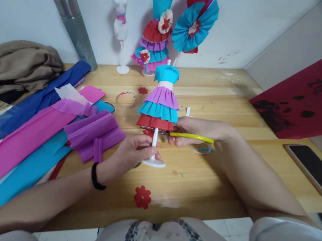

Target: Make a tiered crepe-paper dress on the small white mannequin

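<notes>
A small white dress-form mannequin (155, 140) wears a tiered crepe paper dress (160, 99) in turquoise, purple and red. My left hand (137, 150) grips its stand just above the round base, which is tilted off the table. In my right hand (191, 128) are scissors (190, 135) with yellow handles. Their blades lie along the lower edge of the red bottom tier, and how far they are spread is hard to see. Part of the red paper hangs below the blades near my left fingers.
Folded crepe paper (27, 133) and a purple piece (94, 132) lie on the left. A bottle (76, 33), a bare mannequin (122, 27) and a dressed one (155, 35) stand by the wall. A red paper flower (142, 197) lies in front; a phone (317, 173) and red bag (299, 99) are right.
</notes>
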Demonstrator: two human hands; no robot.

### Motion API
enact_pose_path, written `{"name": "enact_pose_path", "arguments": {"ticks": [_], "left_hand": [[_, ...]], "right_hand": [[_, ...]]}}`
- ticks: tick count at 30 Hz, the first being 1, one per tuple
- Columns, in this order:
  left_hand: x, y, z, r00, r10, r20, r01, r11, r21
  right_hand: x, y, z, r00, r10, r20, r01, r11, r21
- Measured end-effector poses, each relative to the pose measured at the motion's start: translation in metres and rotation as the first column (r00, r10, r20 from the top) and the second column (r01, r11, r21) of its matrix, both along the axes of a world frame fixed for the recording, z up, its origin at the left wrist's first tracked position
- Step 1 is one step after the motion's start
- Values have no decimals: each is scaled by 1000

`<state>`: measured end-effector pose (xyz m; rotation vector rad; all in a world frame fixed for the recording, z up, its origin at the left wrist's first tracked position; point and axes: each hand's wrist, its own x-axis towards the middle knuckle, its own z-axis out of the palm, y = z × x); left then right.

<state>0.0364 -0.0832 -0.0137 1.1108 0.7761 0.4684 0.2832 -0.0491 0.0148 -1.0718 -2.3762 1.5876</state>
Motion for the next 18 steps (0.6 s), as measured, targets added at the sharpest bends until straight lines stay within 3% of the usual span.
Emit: {"name": "enact_pose_path", "arguments": {"ticks": [4, 13, 18], "left_hand": [[1, 0, 0, 1000, -4, 2, 4, 1000, -5], [1, -1, 1, 1000, 2, 24, -1, 999, -35], [0, -1, 0, 999, -2, 32, 4, 999, -45]], "right_hand": [[-3, 0, 2, 998, 3, -56, -8, 995, -103], [-7, -2, 2, 984, -43, -174, 26, 995, -99], [-4, -1, -3, 989, -99, -111, 85, 989, -120]]}}
